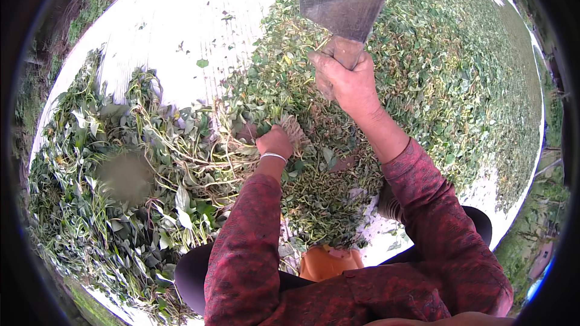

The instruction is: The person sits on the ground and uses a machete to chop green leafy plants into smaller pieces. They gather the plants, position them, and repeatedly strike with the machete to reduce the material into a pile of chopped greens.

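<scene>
My right hand (346,77) grips the wooden handle of a broad, dark-bladed cleaver (346,0), its blade raised and pointing away from me. Lower and to the left, my left hand (274,142), with a pale bracelet at the wrist, is closed on a bundle of leafy vine stems (217,163). The bundle's cut ends (294,131) show just right of my fist. Below and beyond both hands lie chopped stems and leaves (326,203). A piece of reddish-brown surface shows beneath the vines beside my left hand; what it belongs to is mostly hidden.
Uncut long vines (113,226) are heaped at the left. Chopped greens (435,77) spread widely to the right and far side over a bright white ground surface (181,13). An orange object (328,262) sits between my knees. Grass and plants border the ground.
</scene>
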`<state>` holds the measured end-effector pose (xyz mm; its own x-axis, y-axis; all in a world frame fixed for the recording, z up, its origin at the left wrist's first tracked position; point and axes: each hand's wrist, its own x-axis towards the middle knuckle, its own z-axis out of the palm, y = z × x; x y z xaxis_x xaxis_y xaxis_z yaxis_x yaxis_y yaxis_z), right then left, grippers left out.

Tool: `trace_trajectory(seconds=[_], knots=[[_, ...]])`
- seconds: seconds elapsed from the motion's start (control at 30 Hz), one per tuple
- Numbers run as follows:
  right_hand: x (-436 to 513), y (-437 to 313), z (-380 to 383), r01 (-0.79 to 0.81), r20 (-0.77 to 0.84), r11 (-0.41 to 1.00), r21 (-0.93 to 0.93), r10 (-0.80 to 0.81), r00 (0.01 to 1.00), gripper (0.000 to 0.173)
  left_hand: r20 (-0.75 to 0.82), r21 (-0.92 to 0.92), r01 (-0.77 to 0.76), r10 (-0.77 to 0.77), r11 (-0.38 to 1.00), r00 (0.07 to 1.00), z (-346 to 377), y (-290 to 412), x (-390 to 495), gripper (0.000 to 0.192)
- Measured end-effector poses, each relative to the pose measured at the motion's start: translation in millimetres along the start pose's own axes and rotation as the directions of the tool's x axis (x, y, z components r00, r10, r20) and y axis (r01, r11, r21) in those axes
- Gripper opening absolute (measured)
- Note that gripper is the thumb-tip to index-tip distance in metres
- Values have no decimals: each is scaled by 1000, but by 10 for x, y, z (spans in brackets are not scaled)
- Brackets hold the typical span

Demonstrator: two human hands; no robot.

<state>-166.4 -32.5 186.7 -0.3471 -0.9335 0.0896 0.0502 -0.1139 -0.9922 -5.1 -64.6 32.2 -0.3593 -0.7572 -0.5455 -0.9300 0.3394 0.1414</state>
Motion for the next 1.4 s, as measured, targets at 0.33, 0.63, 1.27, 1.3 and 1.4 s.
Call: trace_trajectory(seconds=[0.33, 0.63, 1.27, 1.3, 1.4], knots=[[-961, 1473, -379, -356, -62, 404, -843, 584, 809, 35, 26, -2, 10, -10, 1000, 1000, 32, -58, 43, 46], [-1224, 1288, -95, -458, -82, 445, -770, 643, 762, 38, 57, 65, 3, -6, 998, 998, -125, -41, -96, 72], [-1158, 1470, -151, -444, -95, 435, -784, 622, 777, 36, -212, 172, -13, 50, 985, 976, 67, -330, -445, 91], [-1161, 1474, -157, -458, -89, 436, -775, 642, 761, 36, -140, 102, -7, 21, 995, 990, 51, -335, -388, 82], [-1162, 1400, -137, -468, -96, 475, -745, 618, 781, 40, -38, 46, 3, -1, 999, 999, 25, -334, -234, 56]])
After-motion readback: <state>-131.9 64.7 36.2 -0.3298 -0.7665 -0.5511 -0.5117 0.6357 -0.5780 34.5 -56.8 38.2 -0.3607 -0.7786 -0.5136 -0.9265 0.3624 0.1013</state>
